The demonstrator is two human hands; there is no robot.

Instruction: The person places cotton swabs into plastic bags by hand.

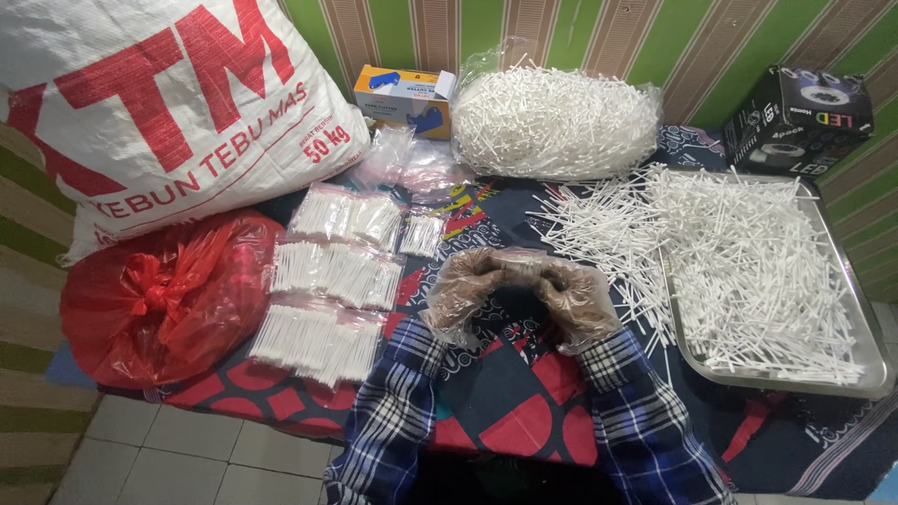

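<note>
Both gloved hands, left hand (465, 286) and right hand (572, 297), met at the middle of the patterned cloth (510, 393), fingers pinched together on a small clear packet (517, 264) held between them. Filled packets of white sticks (332, 276) lay in rows toward the cloth's left edge beside a red plastic bag (159, 299) and a big white sack (168, 103). Loose white sticks filled a metal tray (865, 365) at the right edge, a clear bag of sticks (552, 122) sat at the far edge against a striped green wall (673, 37), and pale floor tiles (178, 449) showed below.

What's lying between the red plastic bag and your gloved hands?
In the head view, rows of small clear packets of white sticks lie on the patterned cloth, between the red bag and the left hand.
</note>
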